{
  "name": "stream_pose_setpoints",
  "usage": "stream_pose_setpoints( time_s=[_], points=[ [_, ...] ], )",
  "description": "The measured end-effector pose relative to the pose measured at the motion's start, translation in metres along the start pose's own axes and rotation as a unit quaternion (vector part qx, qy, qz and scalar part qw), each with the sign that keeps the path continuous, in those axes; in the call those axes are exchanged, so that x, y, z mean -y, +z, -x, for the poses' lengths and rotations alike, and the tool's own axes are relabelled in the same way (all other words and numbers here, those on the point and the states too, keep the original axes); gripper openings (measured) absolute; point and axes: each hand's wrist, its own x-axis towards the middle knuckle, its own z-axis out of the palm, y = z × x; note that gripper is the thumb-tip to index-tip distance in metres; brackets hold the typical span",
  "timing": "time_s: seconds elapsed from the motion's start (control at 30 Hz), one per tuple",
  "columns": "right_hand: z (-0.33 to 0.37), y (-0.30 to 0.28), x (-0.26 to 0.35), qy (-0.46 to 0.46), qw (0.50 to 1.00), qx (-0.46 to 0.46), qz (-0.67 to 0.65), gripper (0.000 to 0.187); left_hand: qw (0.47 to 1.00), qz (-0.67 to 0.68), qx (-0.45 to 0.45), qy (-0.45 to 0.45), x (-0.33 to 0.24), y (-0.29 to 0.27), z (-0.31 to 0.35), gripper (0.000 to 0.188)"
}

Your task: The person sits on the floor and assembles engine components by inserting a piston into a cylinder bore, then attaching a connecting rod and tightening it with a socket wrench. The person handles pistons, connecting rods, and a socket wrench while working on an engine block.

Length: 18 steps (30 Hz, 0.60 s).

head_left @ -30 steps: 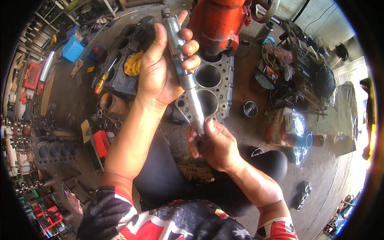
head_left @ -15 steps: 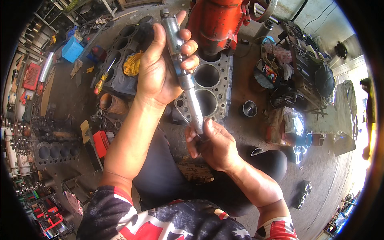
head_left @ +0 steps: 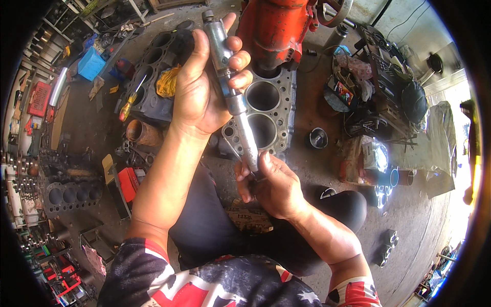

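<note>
Tilted in front of me is a long silver metal tool (head_left: 247, 137), round and stepped, with a knurled knob at its far end; I cannot tell its exact kind. My left hand (head_left: 197, 102) wraps round its thicker far part, fingers curled over the right side. At its near end my right hand (head_left: 279, 185) pinches it between thumb and fingers, palm side partly hidden. A thin metal rod (head_left: 233, 144) slants beside the tool toward the right fingers. Below and beyond them lies a grey engine block (head_left: 286, 110) with round bores, apart from both hands.
A red machine (head_left: 271, 30) with a handwheel (head_left: 335, 15) stands over the block's far end. Another engine block (head_left: 153, 66) lies at left, with a yellow cloth (head_left: 167, 83) and a screwdriver (head_left: 128, 105) on it. A piston (head_left: 318, 138) sits on the floor at right.
The view has shifted very slightly. Both hands keep the same hold on the metal tool, with no other clear change.
</note>
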Motion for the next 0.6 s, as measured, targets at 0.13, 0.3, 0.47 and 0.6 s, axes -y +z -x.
stream_pose_setpoints(
  time_s=[0.13, 0.3, 0.47, 0.6],
  points=[
    [0.0, -0.001, 0.0, 0.003, 1.0, 0.0, 0.006, 0.047, 1.0, -0.001, 0.0, 0.0, 0.0, 0.0, 0.0, 0.068],
    [0.001, -0.002, 0.0, -0.001, 1.0, -0.008, 0.017, 0.044, 1.0, 0.004, 0.003, -0.004, 0.0, -0.003, 0.0, 0.067],
    [0.0, -0.007, 0.013, -0.033, 0.983, -0.075, 0.164, 0.026, 0.996, -0.082, -0.006, 0.029, -0.004, 0.003, 0.001, 0.068],
    [-0.017, -0.014, 0.027, -0.208, 0.858, -0.118, 0.455, 0.027, 0.958, -0.248, -0.14, 0.02, 0.003, 0.01, 0.002, 0.056]
  ],
)
